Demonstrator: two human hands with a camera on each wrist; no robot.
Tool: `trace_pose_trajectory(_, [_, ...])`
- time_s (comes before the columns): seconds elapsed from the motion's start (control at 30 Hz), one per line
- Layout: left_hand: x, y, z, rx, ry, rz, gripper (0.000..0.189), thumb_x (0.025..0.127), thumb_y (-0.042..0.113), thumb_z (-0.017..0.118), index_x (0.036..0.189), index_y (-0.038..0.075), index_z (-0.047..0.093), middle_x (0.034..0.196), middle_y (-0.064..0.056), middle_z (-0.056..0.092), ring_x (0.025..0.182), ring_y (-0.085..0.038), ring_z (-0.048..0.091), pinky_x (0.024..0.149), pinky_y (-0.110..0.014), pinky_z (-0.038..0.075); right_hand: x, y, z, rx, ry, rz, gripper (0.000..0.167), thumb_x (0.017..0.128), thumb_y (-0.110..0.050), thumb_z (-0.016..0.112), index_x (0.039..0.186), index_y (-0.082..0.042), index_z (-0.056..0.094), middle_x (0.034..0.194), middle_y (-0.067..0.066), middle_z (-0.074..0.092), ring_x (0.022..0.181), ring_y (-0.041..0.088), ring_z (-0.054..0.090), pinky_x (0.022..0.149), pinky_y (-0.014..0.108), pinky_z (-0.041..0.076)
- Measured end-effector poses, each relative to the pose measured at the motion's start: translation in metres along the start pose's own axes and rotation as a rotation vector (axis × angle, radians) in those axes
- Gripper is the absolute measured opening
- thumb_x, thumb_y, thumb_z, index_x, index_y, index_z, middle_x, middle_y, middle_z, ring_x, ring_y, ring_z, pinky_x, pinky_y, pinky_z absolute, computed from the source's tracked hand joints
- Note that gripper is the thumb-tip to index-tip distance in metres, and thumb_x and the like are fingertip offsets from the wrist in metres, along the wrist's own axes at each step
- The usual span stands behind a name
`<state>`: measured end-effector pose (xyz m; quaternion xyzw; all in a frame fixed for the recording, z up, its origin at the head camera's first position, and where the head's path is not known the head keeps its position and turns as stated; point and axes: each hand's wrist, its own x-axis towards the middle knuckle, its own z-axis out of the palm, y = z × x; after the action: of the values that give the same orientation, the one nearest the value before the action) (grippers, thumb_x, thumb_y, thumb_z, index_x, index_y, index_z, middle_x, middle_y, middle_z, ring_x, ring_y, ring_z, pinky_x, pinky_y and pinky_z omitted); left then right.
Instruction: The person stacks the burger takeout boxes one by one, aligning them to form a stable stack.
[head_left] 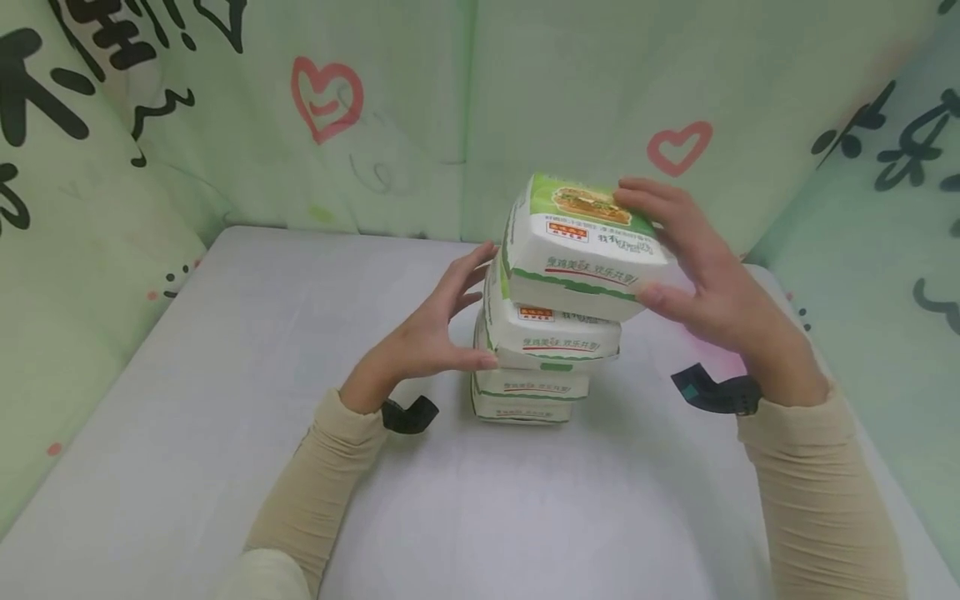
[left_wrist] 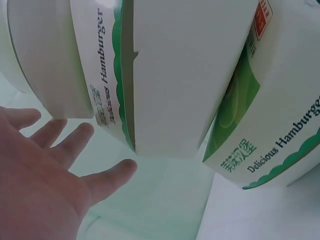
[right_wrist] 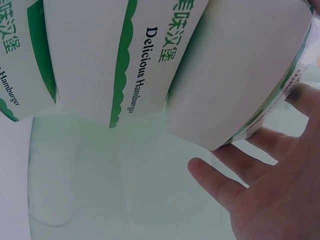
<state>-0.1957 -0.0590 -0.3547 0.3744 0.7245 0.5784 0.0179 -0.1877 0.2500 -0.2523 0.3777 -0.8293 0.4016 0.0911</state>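
Note:
In the head view a stack of white and green paper burger boxes stands on the white table. Its top box point(head_left: 581, 258) has a burger picture on the lid and juts out to the right over the box below point(head_left: 555, 337). My right hand point(head_left: 701, 267) holds the top box by its right side, thumb at the front corner and fingers over the lid's far edge. On the left side of the stack is my left hand point(head_left: 423, 333), fingers extended and thumb tip right at the second box. In the left wrist view, that hand's fingers point(left_wrist: 112, 182) spread beside the boxes.
Lower boxes point(head_left: 525, 408) carry the stack near the middle of the white-covered table point(head_left: 247, 400). A pale green curtain point(head_left: 420, 108) with red hearts and black writing hangs behind and along both sides. Dark wrist straps point(head_left: 716, 392) sit at both sleeves.

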Motion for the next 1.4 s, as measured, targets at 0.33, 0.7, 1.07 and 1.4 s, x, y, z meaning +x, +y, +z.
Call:
trace_pose_trajectory(0.33, [0.005, 0.0, 0.006, 0.024, 0.064, 0.069, 0.127, 0.068, 0.074, 0.073, 0.16, 0.016, 0.008, 0.163, 0.002, 0.016, 0.15, -0.014, 0.022, 0.119, -0.044, 0.031, 0.004, 0.0, 0.003, 0.002, -0.018, -0.011, 0.079, 0.08, -0.011, 0.066, 0.153, -0.02, 0.037, 0.162, -0.002, 0.024, 0.149, 0.019, 0.023, 0.111, 0.07, 0.028])
trace_pose_trajectory(0.7, [0.004, -0.002, 0.0, -0.074, 0.058, 0.048, 0.117, 0.073, 0.058, 0.08, 0.159, 0.017, 0.012, 0.165, 0.0, 0.017, 0.152, -0.012, 0.021, 0.121, -0.04, 0.029, 0.008, 0.001, 0.003, 0.0, 0.014, -0.06, 0.076, 0.08, -0.01, 0.066, 0.151, -0.014, 0.039, 0.159, 0.001, 0.03, 0.147, 0.02, 0.025, 0.118, 0.029, 0.032])
trace_pose_trajectory(1.07, [0.004, -0.002, -0.003, -0.066, 0.005, 0.061, 0.125, 0.07, 0.066, 0.077, 0.16, 0.021, 0.004, 0.166, 0.007, 0.008, 0.154, -0.01, 0.01, 0.121, -0.046, 0.029, 0.008, 0.002, 0.003, 0.017, -0.01, -0.018, 0.086, 0.078, -0.009, 0.068, 0.155, -0.02, 0.031, 0.164, -0.003, 0.019, 0.15, 0.019, 0.021, 0.119, 0.053, 0.026])
trace_pose_trajectory(1.4, [0.003, 0.001, -0.007, -0.062, 0.033, 0.094, 0.123, 0.073, 0.071, 0.072, 0.16, 0.016, 0.004, 0.167, -0.002, 0.007, 0.154, -0.017, 0.011, 0.121, -0.049, 0.027, 0.003, 0.009, 0.001, 0.179, 0.028, -0.008, 0.082, 0.089, -0.045, 0.066, 0.156, -0.016, 0.028, 0.165, -0.001, 0.018, 0.151, 0.025, 0.019, 0.122, 0.058, 0.013])
